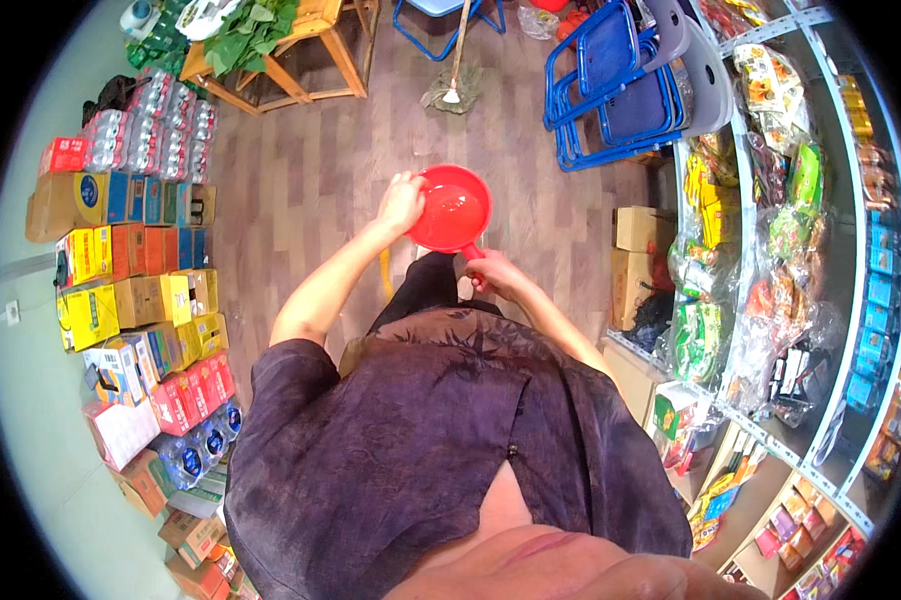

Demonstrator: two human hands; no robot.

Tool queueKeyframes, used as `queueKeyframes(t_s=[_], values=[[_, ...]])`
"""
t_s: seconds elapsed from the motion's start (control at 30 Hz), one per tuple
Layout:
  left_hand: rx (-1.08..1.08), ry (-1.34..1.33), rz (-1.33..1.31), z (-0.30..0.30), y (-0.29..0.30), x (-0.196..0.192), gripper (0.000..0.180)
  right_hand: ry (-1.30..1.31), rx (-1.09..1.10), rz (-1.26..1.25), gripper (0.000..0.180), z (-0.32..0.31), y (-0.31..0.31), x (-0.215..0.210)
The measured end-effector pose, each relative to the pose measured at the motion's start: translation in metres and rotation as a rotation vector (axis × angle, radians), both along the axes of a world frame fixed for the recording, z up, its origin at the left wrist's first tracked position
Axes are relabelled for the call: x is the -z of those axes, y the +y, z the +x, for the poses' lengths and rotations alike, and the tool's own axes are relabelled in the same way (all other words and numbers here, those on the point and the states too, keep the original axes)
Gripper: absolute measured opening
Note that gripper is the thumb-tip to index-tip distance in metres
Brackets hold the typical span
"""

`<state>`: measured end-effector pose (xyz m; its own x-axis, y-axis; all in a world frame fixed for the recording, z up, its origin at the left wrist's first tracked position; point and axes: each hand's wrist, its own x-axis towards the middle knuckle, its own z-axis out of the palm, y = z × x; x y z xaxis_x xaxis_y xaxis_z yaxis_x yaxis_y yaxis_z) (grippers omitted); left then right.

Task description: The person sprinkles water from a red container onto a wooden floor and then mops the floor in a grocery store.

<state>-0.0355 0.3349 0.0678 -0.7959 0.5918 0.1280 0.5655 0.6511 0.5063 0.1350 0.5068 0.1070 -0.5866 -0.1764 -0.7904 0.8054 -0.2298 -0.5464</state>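
Note:
Held out in front of me is a red plastic water ladle (455, 208), a round bowl with a short handle pointing back toward me. Its inside faces up and shows shiny glints; whether there is water in it I cannot tell. My left hand (403, 204) grips the rim on the left side. Around the handle at the lower right, my right hand (496, 274) is closed. Below the ladle lies the wood-patterned floor (301, 200), and part of my dark trouser leg (426, 288) shows just behind it.
Stacked cartons (141, 305) and packs of bottles (151, 125) line the left wall. A mop (453, 95) stands ahead, near a wooden stool (316, 50) bearing green leaves (246, 40). Blue folding chairs (611, 85) lean at the far right, beside metal shelves (746, 230) of packaged goods.

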Motion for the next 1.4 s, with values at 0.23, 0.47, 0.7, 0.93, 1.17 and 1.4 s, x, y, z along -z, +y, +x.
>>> queueKeyframes(t_s=[0.23,0.47,0.7,0.93,1.17,1.4], values=[[0.257,-0.033,-0.035,-0.090,0.096,0.039,0.019,0.015,0.048,0.044,0.008,-0.078,0.072,0.024],[0.248,-0.127,0.127,-0.197,0.167,0.034,0.020,-0.028,-0.046,0.096,0.019,-0.207,0.136,-0.006],[0.111,-0.165,0.029,-0.299,0.153,-0.006,0.018,0.111,-0.322,0.205,0.014,-0.338,0.155,-0.026],[-0.341,-0.126,-0.114,-0.361,0.100,0.025,0.013,0.218,-0.828,0.257,0.028,-0.458,0.126,-0.020],[-0.736,0.078,-0.182,-0.335,0.061,0.054,0.013,0.489,-1.698,0.362,0.036,-0.557,0.069,-0.043],[-1.156,-0.226,-0.257,-0.257,0.034,0.050,0.014,0.395,-1.984,0.049,0.021,-0.563,0.013,-0.076]])
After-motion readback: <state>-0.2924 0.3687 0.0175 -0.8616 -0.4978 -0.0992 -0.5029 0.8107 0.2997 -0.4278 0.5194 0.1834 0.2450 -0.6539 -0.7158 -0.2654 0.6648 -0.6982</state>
